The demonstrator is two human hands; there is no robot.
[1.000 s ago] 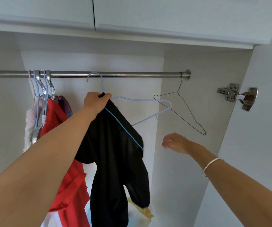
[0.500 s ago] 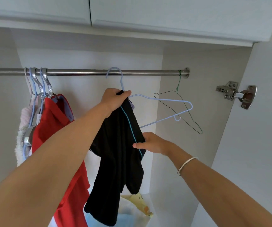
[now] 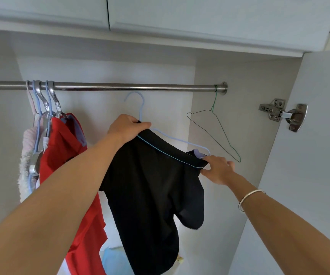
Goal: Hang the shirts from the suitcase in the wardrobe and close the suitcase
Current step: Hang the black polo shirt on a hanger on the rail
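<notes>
A black shirt (image 3: pixel 152 191) with a thin blue trim line drapes over a pale blue hanger (image 3: pixel 140 108), whose hook sits just below the steel rail (image 3: pixel 120 86) without touching it. My left hand (image 3: pixel 126 126) grips the hanger's neck together with the shirt's collar. My right hand (image 3: pixel 217 169) pinches the shirt's edge at the hanger's right end. A red shirt (image 3: pixel 64 147) hangs on the rail at the left. The suitcase is out of view.
Several hangers (image 3: pixel 43 100) with a pinkish-white garment (image 3: pixel 26 167) crowd the rail's left end. An empty green wire hanger (image 3: pixel 213 130) hangs at the rail's right end. The open wardrobe door (image 3: pixel 319 155) with its hinge stands at the right. Light blue and yellow items (image 3: pixel 112 261) lie below.
The hanger dropped from the rail to just below it. My right hand moved right along the shirt and now pinches its edge at the hanger's end, spreading the shirt.
</notes>
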